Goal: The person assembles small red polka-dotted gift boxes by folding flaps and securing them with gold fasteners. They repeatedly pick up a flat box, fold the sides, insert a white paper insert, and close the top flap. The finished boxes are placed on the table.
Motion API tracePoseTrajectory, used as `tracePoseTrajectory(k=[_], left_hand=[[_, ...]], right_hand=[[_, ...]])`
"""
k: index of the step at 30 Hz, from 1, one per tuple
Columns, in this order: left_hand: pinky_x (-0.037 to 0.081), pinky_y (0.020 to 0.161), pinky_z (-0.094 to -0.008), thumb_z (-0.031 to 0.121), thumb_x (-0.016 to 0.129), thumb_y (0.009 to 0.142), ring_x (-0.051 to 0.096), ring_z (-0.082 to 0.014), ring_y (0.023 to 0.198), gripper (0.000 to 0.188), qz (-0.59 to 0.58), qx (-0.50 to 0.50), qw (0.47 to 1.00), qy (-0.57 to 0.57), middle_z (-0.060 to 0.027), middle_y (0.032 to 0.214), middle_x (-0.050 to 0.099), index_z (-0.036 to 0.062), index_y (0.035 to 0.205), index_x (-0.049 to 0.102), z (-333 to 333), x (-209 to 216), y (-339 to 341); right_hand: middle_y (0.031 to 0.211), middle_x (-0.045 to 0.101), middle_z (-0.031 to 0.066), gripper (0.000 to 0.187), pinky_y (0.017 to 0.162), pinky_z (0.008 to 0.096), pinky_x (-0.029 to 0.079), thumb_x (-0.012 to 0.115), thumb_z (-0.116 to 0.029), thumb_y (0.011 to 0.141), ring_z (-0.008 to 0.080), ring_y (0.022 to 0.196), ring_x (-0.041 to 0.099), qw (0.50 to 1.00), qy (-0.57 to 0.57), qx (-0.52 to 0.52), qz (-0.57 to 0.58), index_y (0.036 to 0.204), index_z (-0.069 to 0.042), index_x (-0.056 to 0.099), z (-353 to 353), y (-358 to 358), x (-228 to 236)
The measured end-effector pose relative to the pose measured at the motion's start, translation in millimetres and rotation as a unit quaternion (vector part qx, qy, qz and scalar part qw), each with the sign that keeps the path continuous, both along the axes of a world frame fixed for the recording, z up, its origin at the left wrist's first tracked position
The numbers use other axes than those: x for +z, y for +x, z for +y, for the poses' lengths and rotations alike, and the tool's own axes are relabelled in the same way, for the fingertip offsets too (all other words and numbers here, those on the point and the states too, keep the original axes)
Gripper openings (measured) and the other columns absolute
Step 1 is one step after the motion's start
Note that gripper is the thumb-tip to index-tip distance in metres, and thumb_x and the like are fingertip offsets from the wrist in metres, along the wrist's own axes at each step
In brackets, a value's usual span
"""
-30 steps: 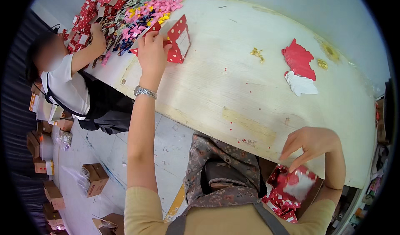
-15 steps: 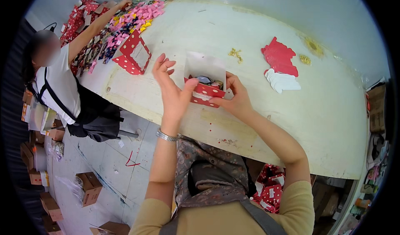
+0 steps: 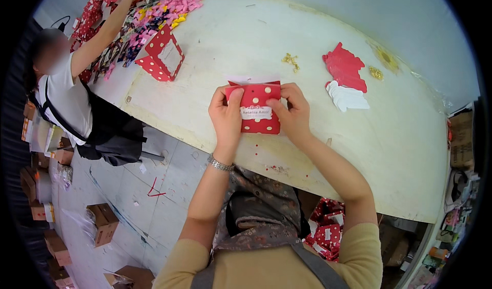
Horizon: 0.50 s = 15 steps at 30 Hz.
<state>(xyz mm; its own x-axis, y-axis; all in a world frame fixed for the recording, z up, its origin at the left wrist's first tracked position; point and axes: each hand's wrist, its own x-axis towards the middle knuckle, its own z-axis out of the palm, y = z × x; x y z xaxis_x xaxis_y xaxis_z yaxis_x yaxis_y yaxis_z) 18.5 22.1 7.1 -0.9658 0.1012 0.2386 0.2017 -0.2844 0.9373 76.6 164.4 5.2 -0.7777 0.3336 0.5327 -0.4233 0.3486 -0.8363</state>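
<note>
A red paper gift box with cream dots and a white label (image 3: 259,126) stands on the table in front of me, its label side towards me. My left hand (image 3: 225,115) grips its left upper edge, thumb on the front and fingers behind. At the opposite edge my right hand (image 3: 296,113) holds it the same way, thumb pressed near the label. The box's top is drawn nearly together, so its contents are hidden. Another dotted box (image 3: 177,59) stands to the left with its lid raised.
Small gold pieces (image 3: 290,62), red cut-outs (image 3: 344,66), white cut-outs (image 3: 344,98) and a gold heap (image 3: 375,73) lie beyond my hands. Far left, a person (image 3: 59,91) reaches over a pile of coloured bows (image 3: 179,6). Cartons (image 3: 104,223) stand on the floor.
The box's raised white inner flap has come down and its front panel now faces me upright. My left hand has moved from beside the box onto its left edge.
</note>
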Motion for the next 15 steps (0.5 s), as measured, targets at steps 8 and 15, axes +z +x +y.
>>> tracePoseTrajectory(k=[8,15], left_hand=[[0.045,0.069,-0.0220,0.025,0.055,0.097,0.052,-0.0065,0.074,0.029,-0.096,-0.050,0.994,-0.024,-0.0026,0.083,0.061,-0.0029,0.091,0.061,4,13,6],[0.045,0.072,-0.0222,0.021,0.047,0.100,0.052,-0.0057,0.077,0.025,0.004,-0.047,0.998,-0.031,-0.0016,0.087,0.061,-0.0010,0.099,0.058,-1,-15,4]], right_hand=[[0.094,0.059,0.0064,0.014,0.069,0.0253,0.043,0.065,-0.009,0.087,0.0128,0.079,0.052,0.994,-0.108,-0.028,0.005,0.080,0.000,0.057,4,-4,-9],[0.101,0.060,0.0093,0.017,0.072,0.0248,0.044,0.065,-0.010,0.088,0.0132,0.087,0.055,0.996,-0.085,-0.023,0.023,0.077,0.000,0.056,4,-4,-1]])
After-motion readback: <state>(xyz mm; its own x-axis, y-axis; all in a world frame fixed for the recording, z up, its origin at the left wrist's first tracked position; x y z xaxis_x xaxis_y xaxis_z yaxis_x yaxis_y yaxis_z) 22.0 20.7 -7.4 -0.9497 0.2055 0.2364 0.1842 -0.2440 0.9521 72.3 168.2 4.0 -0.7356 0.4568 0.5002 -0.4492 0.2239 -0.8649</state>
